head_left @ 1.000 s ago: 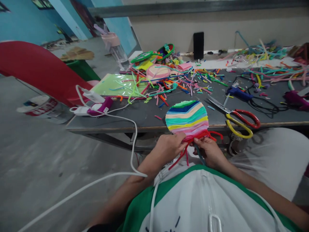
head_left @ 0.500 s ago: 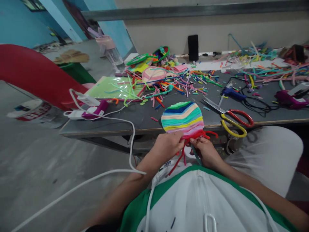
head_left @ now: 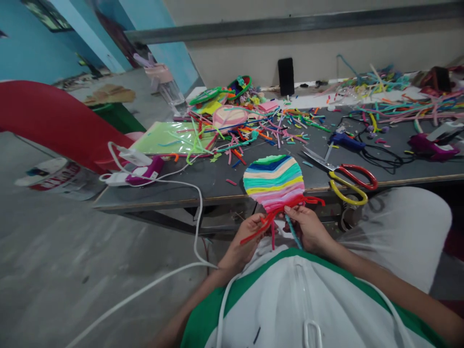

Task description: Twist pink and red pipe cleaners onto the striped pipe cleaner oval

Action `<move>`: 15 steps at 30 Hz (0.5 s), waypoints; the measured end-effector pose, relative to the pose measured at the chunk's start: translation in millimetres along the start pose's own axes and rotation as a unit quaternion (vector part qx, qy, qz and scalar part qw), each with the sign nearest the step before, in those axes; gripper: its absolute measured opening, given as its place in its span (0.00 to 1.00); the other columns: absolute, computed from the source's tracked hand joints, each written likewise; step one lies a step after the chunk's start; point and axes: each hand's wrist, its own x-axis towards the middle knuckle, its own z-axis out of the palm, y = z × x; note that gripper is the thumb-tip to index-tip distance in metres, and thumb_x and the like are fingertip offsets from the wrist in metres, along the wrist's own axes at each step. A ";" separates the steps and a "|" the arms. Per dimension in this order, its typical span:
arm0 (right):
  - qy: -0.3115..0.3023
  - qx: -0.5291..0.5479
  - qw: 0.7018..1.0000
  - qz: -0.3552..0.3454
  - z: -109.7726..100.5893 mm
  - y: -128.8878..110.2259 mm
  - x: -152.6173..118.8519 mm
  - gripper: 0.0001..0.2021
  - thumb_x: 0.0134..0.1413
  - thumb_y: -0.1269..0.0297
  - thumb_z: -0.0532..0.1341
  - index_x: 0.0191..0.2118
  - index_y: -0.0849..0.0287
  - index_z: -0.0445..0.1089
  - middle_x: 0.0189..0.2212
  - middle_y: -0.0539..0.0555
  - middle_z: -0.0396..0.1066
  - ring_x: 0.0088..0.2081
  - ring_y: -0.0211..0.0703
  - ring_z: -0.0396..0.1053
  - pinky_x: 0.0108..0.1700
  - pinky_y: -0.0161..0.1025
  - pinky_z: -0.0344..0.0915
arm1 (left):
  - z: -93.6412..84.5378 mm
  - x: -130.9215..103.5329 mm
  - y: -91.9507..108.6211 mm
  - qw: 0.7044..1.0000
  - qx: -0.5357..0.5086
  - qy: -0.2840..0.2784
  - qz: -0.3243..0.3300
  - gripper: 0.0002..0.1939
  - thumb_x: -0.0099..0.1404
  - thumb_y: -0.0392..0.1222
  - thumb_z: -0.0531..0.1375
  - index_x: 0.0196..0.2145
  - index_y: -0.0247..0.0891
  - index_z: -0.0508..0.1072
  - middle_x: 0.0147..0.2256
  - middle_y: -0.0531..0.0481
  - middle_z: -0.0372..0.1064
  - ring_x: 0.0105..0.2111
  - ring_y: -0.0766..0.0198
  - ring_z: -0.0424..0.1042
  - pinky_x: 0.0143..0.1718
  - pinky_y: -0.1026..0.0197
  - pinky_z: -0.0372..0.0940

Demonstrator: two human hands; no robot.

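A round disc of striped pipe cleaners (head_left: 274, 178) is tilted up at the table's front edge. Red pipe cleaners (head_left: 261, 227) stick out from its lower side, to the left and right. My left hand (head_left: 248, 237) is closed on the red ones at lower left. My right hand (head_left: 308, 224) pinches the disc's lower edge between thumb and fingers. A teal pipe cleaner (head_left: 293, 231) hangs down beside the right hand; whether its fingers grip it too is hard to tell. A pink end hangs between the hands.
Scissors (head_left: 342, 179) with red and yellow handles lie at the table edge, right of the disc. Behind them is a blue glue gun (head_left: 347, 141). Pipe-cleaner scraps (head_left: 286, 130) litter the table. A white cable (head_left: 199, 217) hangs at left. A phone (head_left: 286, 76) leans on the wall.
My left hand has moved down and left off the disc's lower edge, and the red pipe cleaners now lie across it toward lower left. The right hand stays at the edge.
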 end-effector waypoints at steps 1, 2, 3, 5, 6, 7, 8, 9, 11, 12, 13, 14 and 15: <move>0.001 0.000 1.000 0.000 0.0 -0.1 0.0 0.15 0.37 0.58 0.71 0.25 0.59 0.67 0.23 0.50 0.73 0.19 0.33 0.64 0.22 0.35 0.63 | 2.7 1.4 -1.1 1.000 -0.006 0.002 0.006 0.15 0.51 0.48 0.67 0.31 0.33 0.72 0.28 0.48 0.71 0.28 0.65 0.69 0.29 0.66 0.61; 0.003 0.000 1.000 0.000 0.1 -0.3 -0.2 0.15 0.36 0.57 0.71 0.25 0.59 0.67 0.23 0.50 0.73 0.19 0.34 0.64 0.23 0.35 0.63 | 4.7 3.0 -2.3 1.000 -0.011 0.002 0.011 0.15 0.52 0.47 0.67 0.31 0.33 0.72 0.28 0.47 0.71 0.29 0.65 0.70 0.29 0.65 0.62; 0.004 0.000 1.000 0.001 0.4 -0.7 -0.4 0.15 0.36 0.57 0.71 0.25 0.60 0.67 0.23 0.51 0.74 0.19 0.34 0.65 0.23 0.35 0.64 | 6.0 4.3 -3.5 1.000 -0.018 0.002 0.013 0.14 0.53 0.46 0.67 0.31 0.33 0.73 0.28 0.47 0.71 0.29 0.64 0.70 0.30 0.65 0.62; 0.006 0.001 1.000 0.000 1.3 -1.3 -1.1 0.16 0.35 0.57 0.71 0.25 0.60 0.67 0.23 0.51 0.74 0.18 0.33 0.64 0.23 0.35 0.64 | 7.4 6.0 -5.7 0.999 -0.035 0.005 0.012 0.13 0.53 0.44 0.67 0.33 0.33 0.73 0.28 0.48 0.72 0.29 0.64 0.71 0.30 0.64 0.63; 0.007 0.002 1.000 0.000 1.8 -1.6 -1.5 0.16 0.35 0.57 0.71 0.24 0.60 0.67 0.23 0.50 0.74 0.18 0.33 0.64 0.23 0.35 0.63 | 7.9 6.2 -6.4 0.999 -0.044 0.007 0.008 0.13 0.53 0.44 0.67 0.33 0.33 0.73 0.28 0.48 0.71 0.29 0.64 0.71 0.29 0.64 0.64; 0.008 0.002 1.000 0.000 2.4 -1.8 -1.8 0.16 0.34 0.56 0.71 0.24 0.60 0.66 0.23 0.50 0.73 0.17 0.33 0.64 0.22 0.35 0.63 | 8.7 6.1 -6.6 0.999 -0.051 0.009 0.004 0.13 0.53 0.44 0.67 0.32 0.33 0.72 0.27 0.48 0.71 0.28 0.64 0.71 0.29 0.63 0.64; 0.010 0.001 1.000 -0.002 2.9 -1.8 -2.1 0.16 0.34 0.56 0.71 0.24 0.60 0.66 0.22 0.50 0.73 0.17 0.34 0.64 0.22 0.35 0.63 | 9.7 5.7 -6.2 0.998 -0.054 0.010 0.001 0.13 0.53 0.44 0.67 0.32 0.33 0.72 0.27 0.48 0.71 0.27 0.64 0.71 0.29 0.63 0.65; 0.011 -0.001 1.000 -0.003 3.2 -1.7 -2.2 0.16 0.34 0.56 0.71 0.23 0.59 0.66 0.22 0.49 0.73 0.17 0.34 0.64 0.22 0.35 0.63 | 11.2 5.1 -5.3 0.999 -0.052 0.011 -0.002 0.14 0.53 0.44 0.67 0.32 0.33 0.71 0.27 0.48 0.71 0.26 0.64 0.71 0.29 0.63 0.65; 0.015 -0.006 1.000 -0.003 3.3 -1.2 -2.0 0.16 0.33 0.56 0.71 0.23 0.59 0.66 0.21 0.49 0.73 0.18 0.34 0.64 0.23 0.35 0.63 | 14.8 3.8 -2.8 0.999 -0.041 0.024 -0.007 0.15 0.52 0.44 0.67 0.33 0.34 0.69 0.27 0.49 0.71 0.24 0.65 0.71 0.28 0.63 0.65; 0.015 -0.009 1.000 -0.005 3.1 -0.8 -1.7 0.16 0.34 0.56 0.71 0.24 0.59 0.66 0.22 0.49 0.73 0.18 0.34 0.64 0.23 0.35 0.62 | 16.5 3.2 -1.7 0.999 -0.034 0.039 -0.005 0.15 0.51 0.43 0.68 0.33 0.35 0.68 0.26 0.50 0.71 0.23 0.66 0.71 0.27 0.63 0.65; 0.017 -0.012 1.000 -0.007 2.7 -0.5 -1.4 0.16 0.34 0.56 0.71 0.24 0.60 0.66 0.22 0.49 0.73 0.18 0.34 0.63 0.23 0.35 0.62 | 17.7 2.9 -1.0 0.998 -0.026 0.055 0.003 0.16 0.51 0.42 0.68 0.33 0.36 0.67 0.25 0.52 0.70 0.22 0.67 0.70 0.26 0.64 0.64; 0.017 -0.015 1.000 -0.009 2.2 0.0 -0.9 0.16 0.34 0.56 0.71 0.24 0.60 0.66 0.21 0.49 0.73 0.18 0.33 0.63 0.22 0.34 0.61 | 18.4 2.7 -0.9 0.997 -0.015 0.069 0.014 0.16 0.50 0.42 0.68 0.33 0.36 0.66 0.24 0.53 0.69 0.21 0.68 0.69 0.24 0.65 0.63; 0.017 -0.018 1.000 -0.012 1.8 0.4 -0.4 0.16 0.34 0.56 0.71 0.24 0.60 0.66 0.21 0.49 0.72 0.17 0.33 0.63 0.22 0.34 0.60 | 18.5 2.7 -1.5 0.996 -0.005 0.082 0.028 0.16 0.50 0.42 0.68 0.32 0.36 0.66 0.23 0.54 0.68 0.19 0.69 0.68 0.23 0.66 0.62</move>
